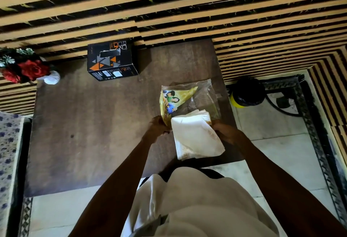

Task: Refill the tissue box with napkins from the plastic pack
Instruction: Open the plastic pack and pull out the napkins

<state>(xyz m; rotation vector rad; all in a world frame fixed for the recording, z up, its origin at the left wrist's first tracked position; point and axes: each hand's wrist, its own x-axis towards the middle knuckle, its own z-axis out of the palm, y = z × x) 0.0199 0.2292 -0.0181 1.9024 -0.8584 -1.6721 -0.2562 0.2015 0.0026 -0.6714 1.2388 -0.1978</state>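
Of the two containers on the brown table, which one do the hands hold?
The clear plastic pack with yellow print, white napkins sticking out; the black cardboard tissue box stands untouched by the wall.

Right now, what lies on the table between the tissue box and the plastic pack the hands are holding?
Nothing: in the head view, only bare brown table separates the tissue box from the plastic pack.

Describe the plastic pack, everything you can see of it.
The plastic pack is a clear, crinkly bag with a yellow printed panel showing pictured people. It lies on the brown table toward its right edge. The left hand pinches its open near end; the right hand grips the other side. White napkins stick out toward the person.
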